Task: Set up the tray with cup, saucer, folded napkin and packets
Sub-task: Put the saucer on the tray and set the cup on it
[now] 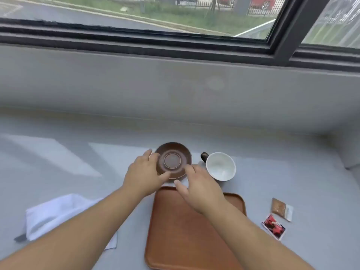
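Head view, left to right: napkin (58,215) lying rumpled and unfolded on the counter (292,162), left hand (144,172) and right hand (198,190) both gripping the saucer (173,160) by its rim, likely to carry it level. Just beyond the empty tray (185,236), ready for setting down; cup (221,166) and two packets (278,219) waiting further right, off the tray.

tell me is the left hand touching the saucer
Touching. In the head view the left hand grips the brown saucer at its left edge, with the thumb overlapping the near rim and no gap showing.
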`<state>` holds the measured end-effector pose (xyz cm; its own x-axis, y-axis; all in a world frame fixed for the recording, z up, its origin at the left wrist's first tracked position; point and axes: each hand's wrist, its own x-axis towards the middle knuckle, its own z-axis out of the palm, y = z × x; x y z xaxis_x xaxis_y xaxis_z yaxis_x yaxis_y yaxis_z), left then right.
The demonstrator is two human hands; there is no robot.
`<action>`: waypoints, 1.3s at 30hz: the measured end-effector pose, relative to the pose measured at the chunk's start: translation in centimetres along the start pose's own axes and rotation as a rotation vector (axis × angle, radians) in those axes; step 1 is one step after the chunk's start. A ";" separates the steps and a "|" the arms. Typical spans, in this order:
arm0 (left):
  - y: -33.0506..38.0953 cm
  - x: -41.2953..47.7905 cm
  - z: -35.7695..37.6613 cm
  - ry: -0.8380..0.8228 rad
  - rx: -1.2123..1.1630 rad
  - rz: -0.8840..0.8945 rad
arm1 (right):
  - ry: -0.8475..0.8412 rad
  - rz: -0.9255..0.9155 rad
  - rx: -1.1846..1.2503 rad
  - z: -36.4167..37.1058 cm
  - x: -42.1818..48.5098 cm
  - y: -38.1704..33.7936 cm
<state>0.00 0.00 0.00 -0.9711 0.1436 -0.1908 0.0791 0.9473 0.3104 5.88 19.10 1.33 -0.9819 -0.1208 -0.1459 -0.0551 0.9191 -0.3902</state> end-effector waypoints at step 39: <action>2.6 -8.9 9.3 -0.437 -0.708 -0.275 | -0.061 0.542 0.551 4.2 -9.9 8.5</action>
<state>10.96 3.82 -6.12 -0.7505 0.1701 -0.6386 -0.4445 0.5851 0.6783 15.89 26.49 -4.32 -0.8330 0.2576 -0.4896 0.5445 0.5385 -0.6431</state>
